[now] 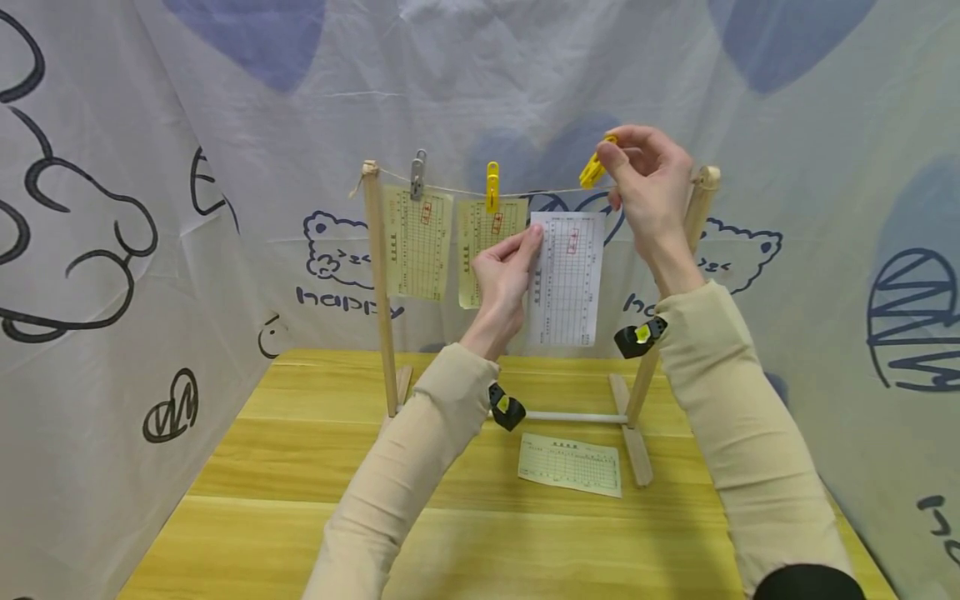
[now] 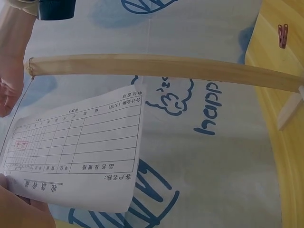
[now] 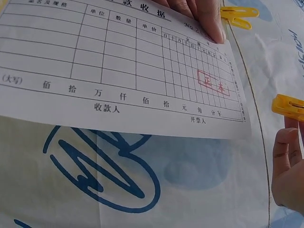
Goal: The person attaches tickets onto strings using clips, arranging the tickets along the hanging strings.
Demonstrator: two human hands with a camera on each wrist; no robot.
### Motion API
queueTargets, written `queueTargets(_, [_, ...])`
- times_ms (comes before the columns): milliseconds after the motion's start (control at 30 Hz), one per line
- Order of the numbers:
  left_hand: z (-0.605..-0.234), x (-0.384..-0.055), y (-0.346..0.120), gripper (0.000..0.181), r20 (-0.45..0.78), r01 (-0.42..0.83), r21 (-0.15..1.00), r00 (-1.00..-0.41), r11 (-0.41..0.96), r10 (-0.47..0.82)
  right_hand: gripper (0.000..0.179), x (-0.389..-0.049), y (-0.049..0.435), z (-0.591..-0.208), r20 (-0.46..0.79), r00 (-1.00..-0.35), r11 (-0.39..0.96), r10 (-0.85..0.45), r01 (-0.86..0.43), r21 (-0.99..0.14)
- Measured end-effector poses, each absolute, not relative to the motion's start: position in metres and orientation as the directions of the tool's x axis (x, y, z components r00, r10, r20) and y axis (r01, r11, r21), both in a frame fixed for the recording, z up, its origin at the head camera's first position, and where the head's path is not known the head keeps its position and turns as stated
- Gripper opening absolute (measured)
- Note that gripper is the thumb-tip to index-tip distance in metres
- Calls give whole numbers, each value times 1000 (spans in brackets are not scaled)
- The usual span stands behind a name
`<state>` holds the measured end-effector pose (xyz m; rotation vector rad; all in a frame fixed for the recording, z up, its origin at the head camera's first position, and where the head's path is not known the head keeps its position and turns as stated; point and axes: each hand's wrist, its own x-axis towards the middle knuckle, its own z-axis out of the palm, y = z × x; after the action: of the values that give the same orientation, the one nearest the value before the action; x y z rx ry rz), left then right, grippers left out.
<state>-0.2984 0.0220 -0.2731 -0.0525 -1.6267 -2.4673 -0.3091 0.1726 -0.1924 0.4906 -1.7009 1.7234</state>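
My left hand (image 1: 504, 279) pinches a white printed receipt slip (image 1: 567, 292) by its upper left edge and holds it upright just below a thin string (image 1: 555, 191). A red stamp shows near the slip's top in the head view. Above the string at the right, my right hand (image 1: 654, 183) pinches a yellow clothespin (image 1: 596, 167) between thumb and fingers. In the right wrist view this clothespin (image 3: 288, 105) is apart from the slip. Two yellowish slips hang farther left, one (image 1: 417, 250) from a grey clothespin (image 1: 417, 175), the other (image 1: 468, 225) from a yellow clothespin (image 1: 492, 187).
The string runs between two wooden posts, the left post (image 1: 380, 292) and the right post (image 1: 699, 204), joined low down by a white rod (image 1: 573, 417). A yellowish slip (image 1: 570, 465) lies on the wooden table (image 1: 300, 467). The left wrist view shows a reddish clothespin (image 2: 282, 36) on the tabletop.
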Motion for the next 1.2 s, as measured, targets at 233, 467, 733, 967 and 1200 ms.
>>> queueTargets(233, [-271,-300,23,26,135,181,909,-980,-376,-146,8,-314,171,-190,667,-715,68,210,-670,-739])
queueTargets(467, [-269,-301,24,25,136,185,903,-979,-387,-151,4,-318,169,-188,670,-708,76,223,-673,-736])
queueTargets(733, [-267,-302,27,25,139,197,891,-976,-410,-167,7,-320,165,-187,683,-697,152,220,-667,-729])
queueTargets(967, [-267,-304,29,25,134,196,892,-975,-407,-178,3,-321,160,-188,688,-687,214,232,-654,-726])
queueTargets(1200, [-267,-305,30,25,132,198,891,-974,-408,-184,13,-322,156,-191,734,-642,323,221,-662,-676])
